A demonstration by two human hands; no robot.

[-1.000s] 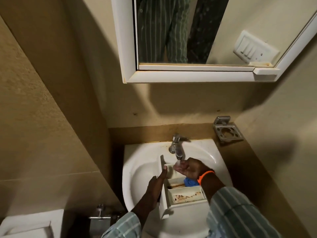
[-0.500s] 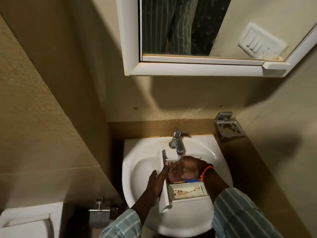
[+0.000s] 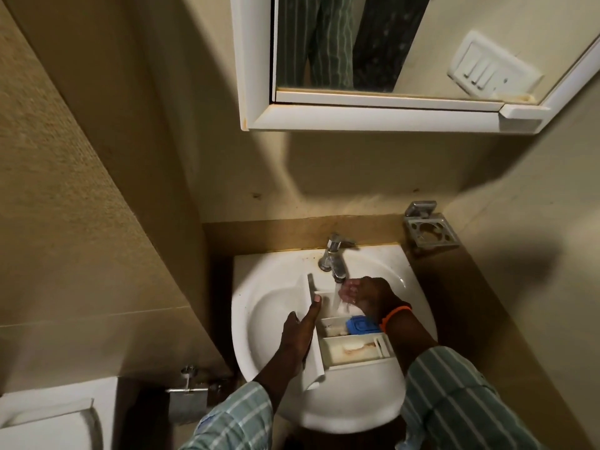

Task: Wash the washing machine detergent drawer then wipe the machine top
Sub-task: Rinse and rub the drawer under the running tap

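Note:
A white detergent drawer [image 3: 354, 350] lies in the white sink [image 3: 269, 306], its front panel to the left. Its near compartment shows brown residue, and a blue insert [image 3: 360, 325] sits in the middle one. My left hand [image 3: 300, 332] grips the drawer's front panel, thumb over its top edge. My right hand [image 3: 367, 295] is cupped, fingers apart, under the running water from the chrome tap [image 3: 334, 259], above the drawer's far compartment. An orange band circles my right wrist.
A mirrored white cabinet [image 3: 373, 115] hangs above the sink. A metal holder [image 3: 430, 227] is fixed to the wall at the right. A toilet cistern [image 3: 48, 420] and a metal paper holder [image 3: 188, 397] stand low at the left.
My right hand has lifted off the drawer's far compartment and moved up under the tap stream. My left hand still holds the front panel. The view has shifted slightly.

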